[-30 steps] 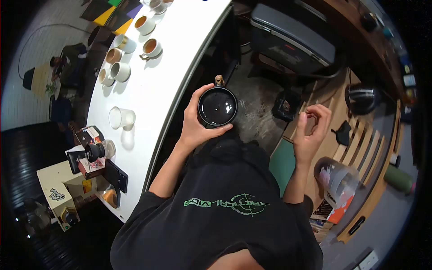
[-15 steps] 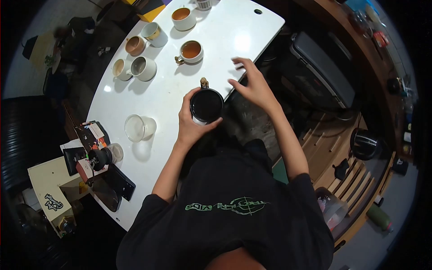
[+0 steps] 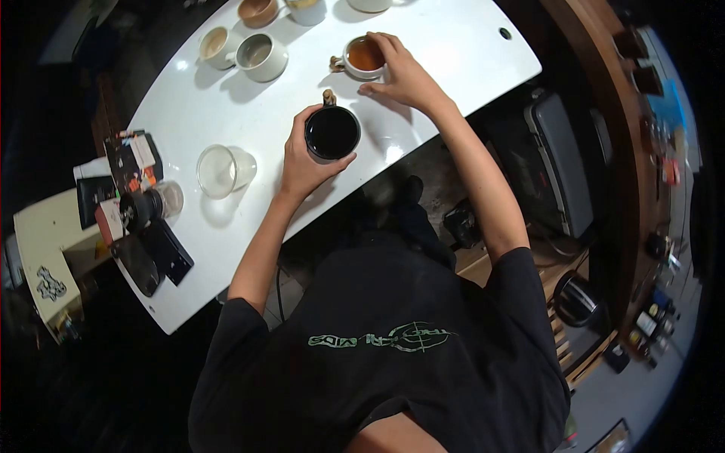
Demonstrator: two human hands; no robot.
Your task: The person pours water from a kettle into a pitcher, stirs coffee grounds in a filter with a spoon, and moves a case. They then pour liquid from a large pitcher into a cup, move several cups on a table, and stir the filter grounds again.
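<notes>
My left hand [image 3: 308,164] is wrapped around a mug [image 3: 332,133] with a black inside and a small figure-like brown handle pointing away from me. It is held upright over the front edge of the white table. My right hand [image 3: 404,79] reaches over a white cup [image 3: 365,59] of amber liquid, its fingertips at the far rim. The thumb lies just in front of the cup, apart from the fingers. This cup also has a brown figure-like handle, on its left side.
On the white table [image 3: 453,45] stand a grey mug [image 3: 264,68], a cream cup [image 3: 219,47], a brown cup [image 3: 258,10] and a clear glass [image 3: 219,172]. A phone [image 3: 168,249] and a jar [image 3: 170,199] sit at the left end. A dark hard case [image 3: 563,166] stands right of the table.
My right hand has moved from beside the table edge to the cup of amber liquid. My left hand keeps the black mug, now farther over the table. The view has turned and shifted.
</notes>
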